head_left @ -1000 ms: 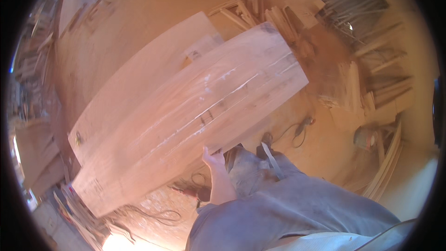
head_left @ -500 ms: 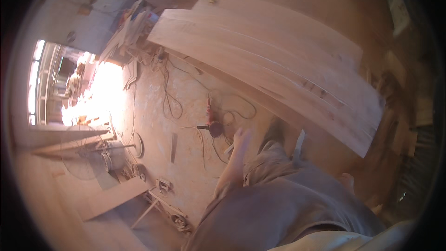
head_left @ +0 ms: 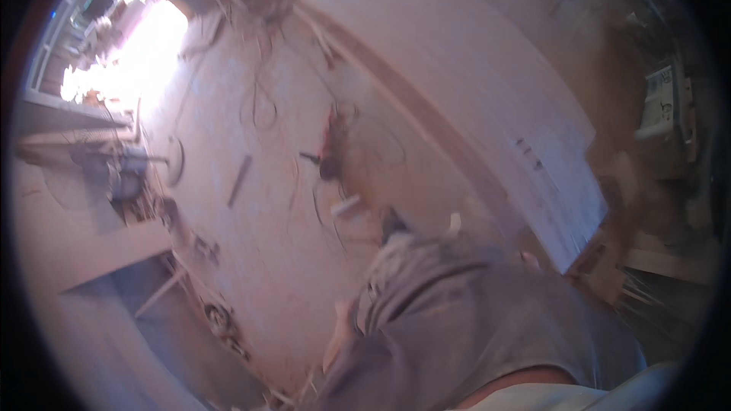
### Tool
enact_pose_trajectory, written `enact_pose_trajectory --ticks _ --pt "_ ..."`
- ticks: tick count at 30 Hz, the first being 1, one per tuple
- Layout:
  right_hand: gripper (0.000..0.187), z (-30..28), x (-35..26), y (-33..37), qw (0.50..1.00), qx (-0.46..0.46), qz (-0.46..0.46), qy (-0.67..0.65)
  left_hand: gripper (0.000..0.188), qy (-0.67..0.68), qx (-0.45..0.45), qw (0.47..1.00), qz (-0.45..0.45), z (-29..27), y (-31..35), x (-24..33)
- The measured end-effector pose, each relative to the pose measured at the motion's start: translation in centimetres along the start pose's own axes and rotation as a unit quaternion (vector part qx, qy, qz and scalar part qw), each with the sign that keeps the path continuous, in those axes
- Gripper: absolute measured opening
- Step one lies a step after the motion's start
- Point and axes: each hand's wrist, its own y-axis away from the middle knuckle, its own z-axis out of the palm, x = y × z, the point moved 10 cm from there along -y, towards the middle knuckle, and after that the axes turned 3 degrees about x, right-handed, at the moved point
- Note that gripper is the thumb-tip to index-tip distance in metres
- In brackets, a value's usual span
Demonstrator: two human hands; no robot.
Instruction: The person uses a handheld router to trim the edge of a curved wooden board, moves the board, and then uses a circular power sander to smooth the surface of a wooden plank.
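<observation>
My left hand hangs low beside my grey clothing, blurred, its fingers too unclear to read. Only a small bit of my right hand shows past my clothing, close to the near edge of a big wooden panel; its fingers are hidden. On the dusty floor ahead lies a red angle grinder with a black side handle and a dark disc, its cord trailing. A pale, short block-like piece is on the floor just nearer than the grinder. My shoe stands near it.
A motor-like machine with a round disc stands at left beside wooden boards. A flat wood strip and loose cords lie on the floor. At far right is a white printed box. Bright light enters at upper left.
My left hand has drawn back from over the floor near the grinder to my side. The view has shifted, so the grinder and panel sit higher in it. The pale piece is now uncovered.
</observation>
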Motion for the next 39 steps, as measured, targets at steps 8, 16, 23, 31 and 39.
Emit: enact_pose_trajectory --ticks 8,16,23,31,39 --pt "0.029 0.4 -25.0 2.5 0.997 0.000 -0.008 0.081 0.069 0.501 0.088 0.820 -0.260 -13.9 -8.3 -6.7" --pt "0.031 4.2 -40.8 -5.3 0.994 -0.027 0.064 0.086 0.064 0.500 0.166 0.815 -0.239 -27.5 -17.2 -12.4" --pt "0.032 9.8 -46.9 -13.2 0.984 -0.093 0.071 0.134 0.056 0.365 0.126 0.903 -0.187 -36.0 -24.1 -13.2" --pt "0.036 13.4 -58.5 -12.6 0.962 0.013 0.233 -0.145 0.049 0.205 0.008 0.969 -0.140 -45.0 -36.6 -11.7" --pt "0.030 27.0 -49.6 -3.7 0.946 0.056 0.312 -0.063 0.048 -0.151 0.023 0.984 0.088 -32.4 -58.1 -12.9"
